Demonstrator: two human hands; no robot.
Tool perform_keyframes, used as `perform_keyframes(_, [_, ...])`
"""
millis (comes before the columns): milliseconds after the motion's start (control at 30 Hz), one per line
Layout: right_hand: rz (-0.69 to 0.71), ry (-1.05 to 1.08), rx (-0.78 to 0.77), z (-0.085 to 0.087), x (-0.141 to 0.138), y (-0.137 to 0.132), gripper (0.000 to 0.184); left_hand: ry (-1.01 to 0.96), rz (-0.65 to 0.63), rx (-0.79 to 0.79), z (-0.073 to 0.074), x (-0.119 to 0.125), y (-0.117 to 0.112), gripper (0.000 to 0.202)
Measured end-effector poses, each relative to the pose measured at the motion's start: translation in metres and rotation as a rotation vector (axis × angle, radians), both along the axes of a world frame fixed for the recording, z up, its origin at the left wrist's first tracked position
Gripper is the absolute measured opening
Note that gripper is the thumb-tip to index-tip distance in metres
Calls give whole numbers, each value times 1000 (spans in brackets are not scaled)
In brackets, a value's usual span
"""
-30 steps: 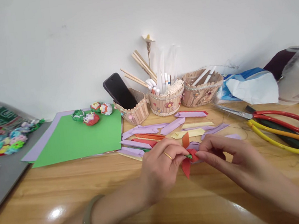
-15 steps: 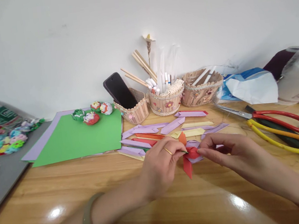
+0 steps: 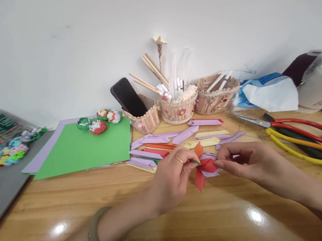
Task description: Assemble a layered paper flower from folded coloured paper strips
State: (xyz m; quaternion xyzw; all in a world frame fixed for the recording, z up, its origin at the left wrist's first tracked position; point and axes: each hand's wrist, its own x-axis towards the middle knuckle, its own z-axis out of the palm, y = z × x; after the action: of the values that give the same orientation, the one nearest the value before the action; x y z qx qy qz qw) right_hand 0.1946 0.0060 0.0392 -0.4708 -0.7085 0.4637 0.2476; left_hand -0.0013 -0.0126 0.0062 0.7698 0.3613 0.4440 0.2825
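Observation:
Between my two hands is a folded paper piece [image 3: 207, 165] in red, lilac, orange and green, one red tip pointing down. My left hand [image 3: 174, 171], with a ring and a bangle, pinches its green left end. At the right end, my right hand [image 3: 244, 161] has thumb and forefinger closed on the red part. Just behind my hands lie several folded paper strips [image 3: 185, 134], lilac, yellow, red and orange. The inner folds of the piece are partly hidden by my fingers.
Green paper [image 3: 94, 152] carries several small folded flowers [image 3: 97, 126]. Decorated stick baskets [image 3: 180, 112] stand by the wall, one with a phone [image 3: 128, 97]. Large scissors [image 3: 306, 134] lie at right, near a blue tissue pack [image 3: 261, 80]. Colourful craft pieces [image 3: 9, 151] are at left.
The folded paper piece has turned slightly between my fingers. Its red tip has shifted a little left, and more of the green end shows. Both hands keep their pinch.

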Motion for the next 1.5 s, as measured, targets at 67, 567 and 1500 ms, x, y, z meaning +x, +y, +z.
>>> perform_keyframes(67, [-8, 9, -2, 0, -1, 0, 36, -24, 8, -33, -1, 0, -1, 11])
perform_keyframes(567, [-297, 60, 157, 5, 6, 2, 23, -446, -174, -418, -5, -1, 5, 5])
perform_keyframes(1500, [-92, -35, 400, -6, -16, -20, 18, -347, -75, -652, 4, 5, -1, 21])
